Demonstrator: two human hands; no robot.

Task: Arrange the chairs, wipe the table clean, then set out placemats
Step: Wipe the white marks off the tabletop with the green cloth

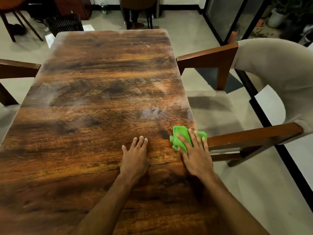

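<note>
A long wooden table [94, 102] with dark grain fills the view, with pale dusty smears on its right half. My right hand [196, 155] lies flat on a crumpled green cloth [181, 136] near the table's right edge, pressing it onto the wood. Flat on the bare tabletop just left of it rests my left hand [135, 156], fingers together and holding nothing. A wooden armchair with beige upholstery [264, 82] stands at the right side of the table. Another chair's wooden arm [18, 68] shows at the left edge.
A further chair [137, 7] stands beyond the table's far end. A dark slatted basket [63, 24] sits on the floor at the far left corner. Dark-framed glass doors [227, 17] run along the right, with potted plants behind them.
</note>
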